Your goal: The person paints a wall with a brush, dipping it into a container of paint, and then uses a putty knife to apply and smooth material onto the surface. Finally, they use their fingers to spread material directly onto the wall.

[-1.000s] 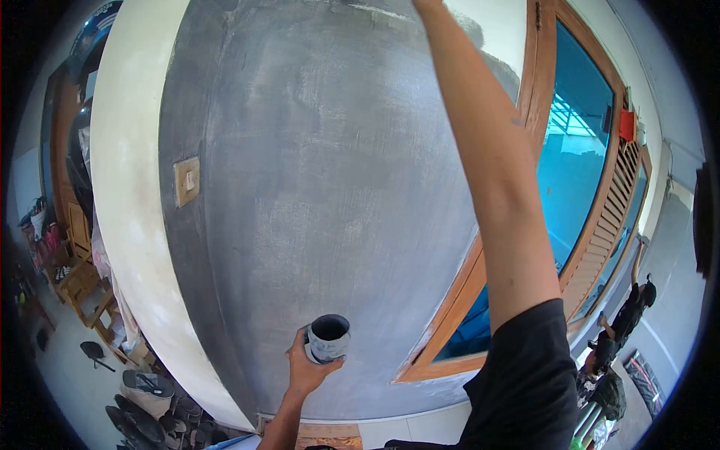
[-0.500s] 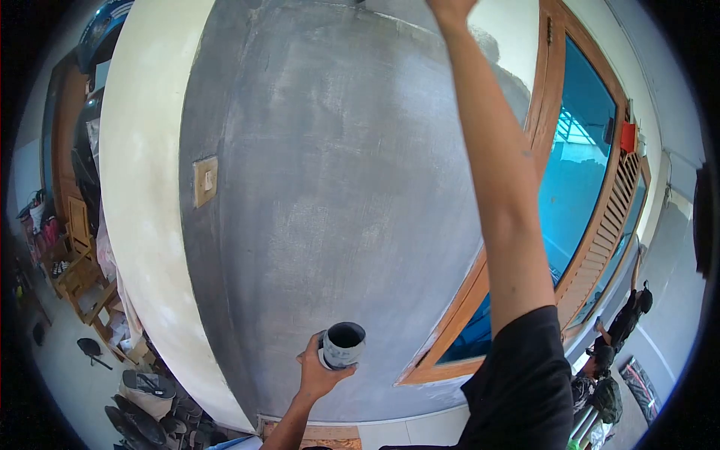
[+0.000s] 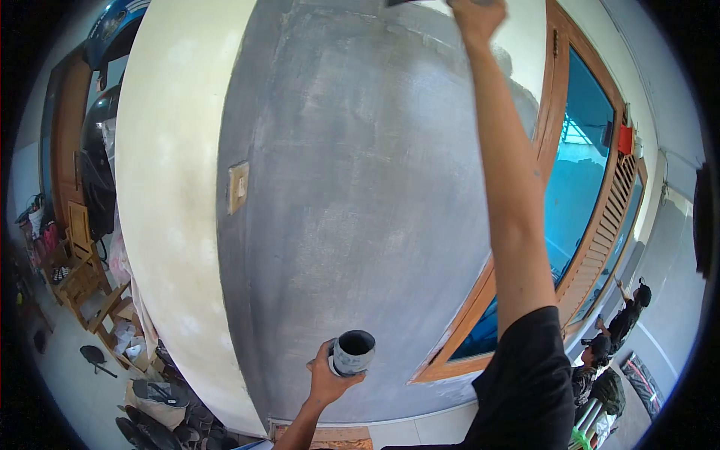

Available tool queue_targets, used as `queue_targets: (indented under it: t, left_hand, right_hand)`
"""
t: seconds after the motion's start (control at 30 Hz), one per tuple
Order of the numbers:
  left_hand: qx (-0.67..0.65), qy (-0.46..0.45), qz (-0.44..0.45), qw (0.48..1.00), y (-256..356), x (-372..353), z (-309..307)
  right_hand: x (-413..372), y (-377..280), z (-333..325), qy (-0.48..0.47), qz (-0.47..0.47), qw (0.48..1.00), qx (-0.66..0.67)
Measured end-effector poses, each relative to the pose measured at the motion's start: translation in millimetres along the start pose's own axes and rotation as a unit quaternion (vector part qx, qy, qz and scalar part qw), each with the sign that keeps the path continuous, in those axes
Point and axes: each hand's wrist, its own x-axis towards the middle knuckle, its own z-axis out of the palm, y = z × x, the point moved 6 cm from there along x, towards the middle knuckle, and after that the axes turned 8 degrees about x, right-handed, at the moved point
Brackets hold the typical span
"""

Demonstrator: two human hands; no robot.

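My left hand (image 3: 335, 382) is closed round a paint-stained cup (image 3: 354, 355), dark inside, held low in front of the wall. High up, at the top edge of the view, my right hand (image 3: 478, 19) grips what looks like a paintbrush (image 3: 403, 2); only its dark end shows and the rest is cut off. Behind both hands rises a wall (image 3: 352, 187) coated in uneven grey, with a cream patch left at its upper right. A switch plate (image 3: 238, 187) sits near the wall's left corner.
To the right is a wooden-framed window (image 3: 581, 165) with blue glass. A cream wall face (image 3: 172, 187) bends away leftward. Wooden chairs (image 3: 79, 281) and shoes (image 3: 142, 427) are at lower left. Two other people (image 3: 626, 319) are at far right beside bags.
The view has turned slightly left, so the wall and switch plate appear farther right. More of my right hand and the brush's dark end now show. My left hand still holds the cup.
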Motion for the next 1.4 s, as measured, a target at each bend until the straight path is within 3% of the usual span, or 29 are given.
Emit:
queue_targets:
  t: [0.03,0.1,0.17,0.23,0.27,0.3,0.37,0.5,0.57,0.6,0.67,0.77,0.8,0.83,0.9,0.97,1.03,1.07,1.1,1.13,1.2,1.23,1.3,1.37,1.4]
  left_hand:
    - [-0.004,0.001,0.004,1.000,-2,0,-2]
    - [-0.016,0.000,0.006,1.000,-1,-1,1]
    - [-0.033,-0.017,0.007,0.999,-3,-2,-9]
    - [0.007,-0.024,0.009,1.000,-2,-1,-22]
    - [0.036,-0.030,0.012,0.999,-2,-3,-26]
    - [0.034,-0.032,0.012,0.999,-2,-5,-31]
    - [0.039,-0.040,0.026,0.998,-2,-6,-42]
    - [0.033,-0.039,0.015,0.999,-8,-5,-55]
    - [-0.003,-0.033,0.020,0.999,-10,-6,-55]
    - [-0.003,-0.038,0.016,0.999,-9,-8,-52]
    - [0.009,-0.037,-0.014,0.999,-8,-7,-56]
    - [0.031,-0.029,-0.005,0.999,-4,-12,-58]
    - [0.032,-0.035,-0.007,0.999,-6,-13,-56]
    - [-0.001,-0.041,-0.017,0.999,-8,-13,-54]
    - [-0.041,-0.047,-0.028,0.998,-8,-14,-49]
    - [0.027,-0.036,-0.019,0.999,-5,-11,-46]
    - [0.051,-0.006,0.018,0.999,10,-9,-40]
    - [0.076,0.020,0.056,0.995,19,-8,-39]
    - [0.079,0.020,0.058,0.995,21,-8,-32]
    - [0.065,0.020,0.044,0.997,20,-8,-26]
    - [0.058,0.022,0.035,0.997,18,-8,-12]
    - [0.066,0.032,0.025,0.997,14,-10,-5]
    - [0.071,0.048,0.016,0.996,15,-9,10]
    - [0.004,0.055,-0.020,0.998,22,-10,23]
    - [0.005,0.055,-0.021,0.998,27,-11,30]
  right_hand:
    - [-11,-10,24,-0.004,-0.014,0.998,0.058]
    - [-24,-22,48,0.003,-0.053,0.998,0.035]
    - [-35,-30,52,-0.137,0.065,0.982,-0.114]
    - [-35,-23,18,-0.142,0.044,0.983,-0.109]
    - [-24,6,-2,-0.145,-0.075,0.959,-0.233]
    - [-18,14,-15,-0.140,-0.089,0.950,-0.263]
    - [-8,-15,-22,-0.107,-0.054,0.961,-0.250]
    - [-10,-43,44,-0.035,-0.058,0.998,0.016]
    - [-31,-38,83,0.007,-0.038,0.999,-0.010]
    - [-36,-41,78,0.004,-0.035,0.999,-0.015]
    - [-44,-40,79,-0.114,0.022,0.992,-0.056]
    - [-21,13,5,-0.146,0.099,0.965,-0.194]
    - [-7,34,-32,-0.176,-0.030,0.944,-0.279]
    - [-2,25,-56,-0.195,-0.062,0.922,-0.327]
    - [18,45,-99,-0.192,-0.028,0.881,-0.432]
    - [40,43,-113,-0.118,-0.035,0.933,-0.337]
    - [38,-2,-86,-0.047,-0.113,0.973,-0.194]
    - [37,12,-69,-0.085,-0.057,0.992,-0.070]
    - [34,30,-57,-0.013,0.011,0.995,-0.093]
    - [29,37,-45,-0.041,0.026,0.996,-0.076]
    - [14,25,-43,-0.065,-0.037,0.990,-0.118]
    - [11,43,-61,-0.059,-0.035,0.991,-0.117]
    - [9,76,-89,-0.138,-0.047,0.966,-0.213]
    - [20,74,-125,-0.129,-0.040,0.946,-0.294]
    - [25,43,-143,-0.146,-0.010,0.937,-0.316]
